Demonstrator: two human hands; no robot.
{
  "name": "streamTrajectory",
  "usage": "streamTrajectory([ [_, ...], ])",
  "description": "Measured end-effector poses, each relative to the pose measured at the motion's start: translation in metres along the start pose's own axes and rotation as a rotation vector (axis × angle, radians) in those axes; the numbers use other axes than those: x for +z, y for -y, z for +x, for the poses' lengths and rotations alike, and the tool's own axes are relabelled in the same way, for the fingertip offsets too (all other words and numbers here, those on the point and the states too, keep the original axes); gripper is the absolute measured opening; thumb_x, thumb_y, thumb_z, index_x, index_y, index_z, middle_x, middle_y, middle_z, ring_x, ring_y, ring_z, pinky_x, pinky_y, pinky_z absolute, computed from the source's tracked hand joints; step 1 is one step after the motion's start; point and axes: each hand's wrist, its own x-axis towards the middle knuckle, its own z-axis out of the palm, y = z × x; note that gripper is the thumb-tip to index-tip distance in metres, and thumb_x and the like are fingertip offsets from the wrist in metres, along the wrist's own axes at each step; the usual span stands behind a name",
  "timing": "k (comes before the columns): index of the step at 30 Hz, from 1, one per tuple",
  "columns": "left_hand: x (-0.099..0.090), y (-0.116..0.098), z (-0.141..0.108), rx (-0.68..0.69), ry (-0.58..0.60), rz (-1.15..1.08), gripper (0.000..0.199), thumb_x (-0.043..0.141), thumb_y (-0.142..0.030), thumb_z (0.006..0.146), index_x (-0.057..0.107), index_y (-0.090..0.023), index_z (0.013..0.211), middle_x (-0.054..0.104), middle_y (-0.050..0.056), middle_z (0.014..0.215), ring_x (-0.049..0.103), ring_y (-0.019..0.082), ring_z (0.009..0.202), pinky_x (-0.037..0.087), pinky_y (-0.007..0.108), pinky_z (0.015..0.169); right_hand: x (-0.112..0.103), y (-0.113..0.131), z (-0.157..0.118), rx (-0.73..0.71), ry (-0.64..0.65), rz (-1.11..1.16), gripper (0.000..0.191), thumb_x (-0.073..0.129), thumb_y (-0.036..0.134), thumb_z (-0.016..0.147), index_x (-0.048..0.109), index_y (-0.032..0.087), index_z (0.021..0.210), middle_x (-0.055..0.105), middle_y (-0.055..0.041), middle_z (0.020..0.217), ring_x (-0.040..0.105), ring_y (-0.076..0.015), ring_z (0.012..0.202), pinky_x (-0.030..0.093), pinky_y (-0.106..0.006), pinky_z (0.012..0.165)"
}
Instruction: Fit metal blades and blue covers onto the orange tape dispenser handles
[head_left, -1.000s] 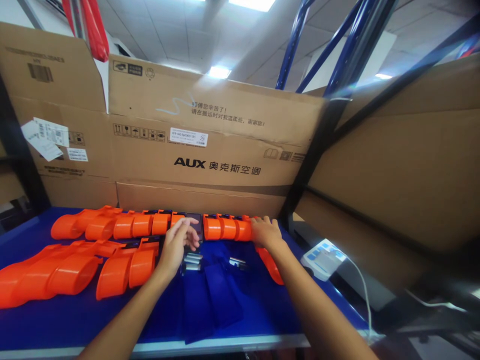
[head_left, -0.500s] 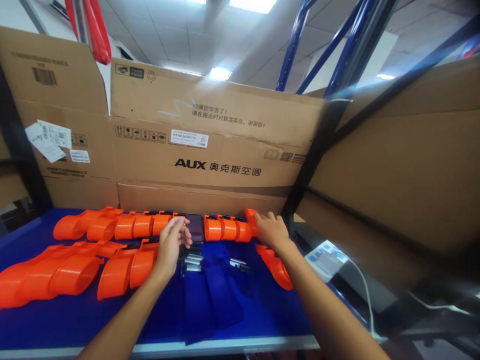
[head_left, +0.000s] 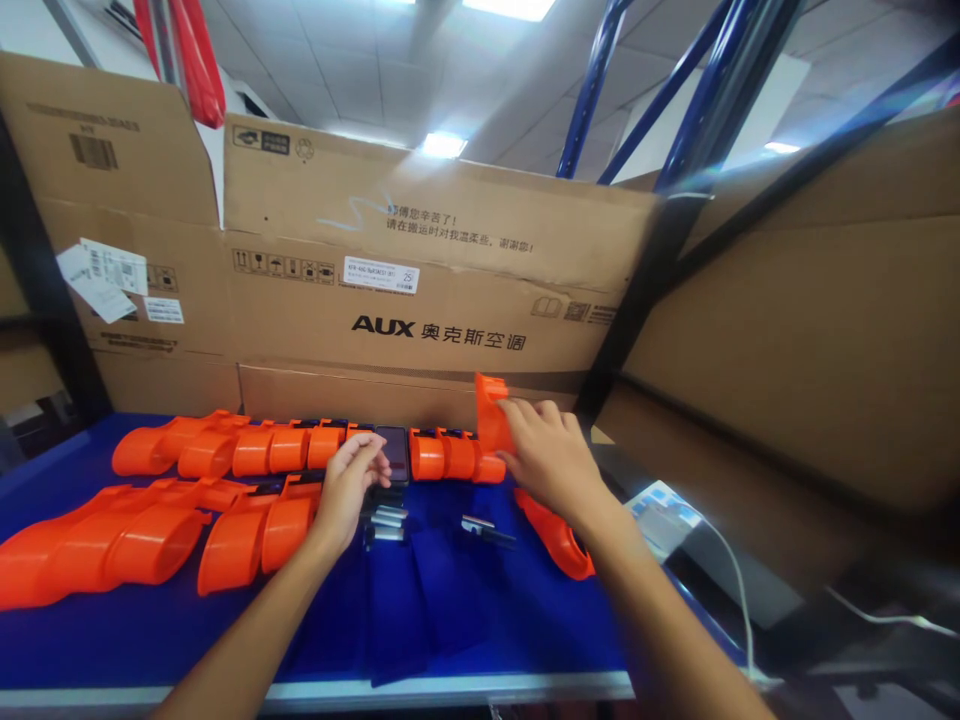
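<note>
Farthest left of the left hand, and closer to the wearer, a front row of orange plastic pieces lies on the blue-covered desk. A back row of orange plastic pieces runs behind it, its right end just beyond the left hand's fingers.

The left hand hovers over the desk with its fingers loosely bent and the thumb near them. Behind and slightly right of it stands a dark phone-like device; just right of it and nearer the wearer are metal clips, with dark blue straps below them.

Between the hands, a short row of orange rings sits at the back, and a single metal clip lies in front of it.

The right hand pinches an upright orange piece between thumb and fingers; the piece rises at its left, beyond the fingertips. Below the right hand, a curved orange piece lies near the forearm. Right of that forearm is a white device with a white cable.
</note>
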Motion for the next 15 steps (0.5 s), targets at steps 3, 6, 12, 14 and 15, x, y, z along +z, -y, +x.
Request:
streamTrajectory([
  [3,0.005,-0.002,-0.003,-0.071,0.069,-0.018,0.044,0.077,-0.042,0.077,0.065,-0.017,0.111,0.072,0.007,0.088,0.068,0.018,0.073,0.054,0.029,0.064,-0.024,0.037,-0.006,-0.216,-0.078,0.233,0.061,0.067,0.028,0.086,0.046,0.022,0.143,0.057,-0.0150,0.138,0.050,-0.0359,0.112,0.041,-0.047,0.088],
  [6,0.010,-0.005,-0.006,-0.132,0.091,-0.142,0.050,0.076,-0.046,0.077,0.064,-0.019,0.117,0.074,0.009,0.101,0.071,0.020,0.083,0.056,0.032,0.073,-0.036,0.070,-0.009,-0.426,-0.027,0.438,0.064,0.071,0.031,0.086,0.044,0.026,0.144,0.056,-0.0120,0.139,0.051,-0.0327,0.114,0.043,-0.048,0.093],
  [12,0.005,-0.012,-0.004,-0.186,-0.034,-0.262,0.038,0.073,-0.047,0.075,0.067,-0.016,0.094,0.075,0.006,0.087,0.072,0.022,0.077,0.056,0.033,0.073,-0.026,0.093,-0.004,-0.567,0.041,0.787,0.061,0.070,0.037,0.089,0.044,0.029,0.144,0.056,-0.0082,0.141,0.050,-0.0269,0.124,0.040,-0.047,0.106],
  [14,0.002,-0.014,-0.004,-0.209,-0.034,-0.252,0.037,0.068,-0.049,0.077,0.067,-0.015,0.090,0.074,0.007,0.084,0.070,0.020,0.069,0.055,0.032,0.066,-0.009,0.090,0.002,-0.502,0.037,0.892,0.038,0.058,0.034,0.097,0.053,0.026,0.134,0.062,-0.0076,0.131,0.056,-0.0233,0.117,0.044,-0.042,0.101],
  [15,0.002,-0.014,-0.004,-0.226,-0.024,-0.236,0.038,0.065,-0.051,0.078,0.067,-0.015,0.090,0.074,0.007,0.082,0.070,0.020,0.065,0.055,0.031,0.062,0.002,0.089,0.005,-0.408,0.029,0.920,0.024,0.050,0.030,0.101,0.061,0.022,0.121,0.068,-0.0072,0.117,0.060,-0.0212,0.107,0.046,-0.038,0.095],
])
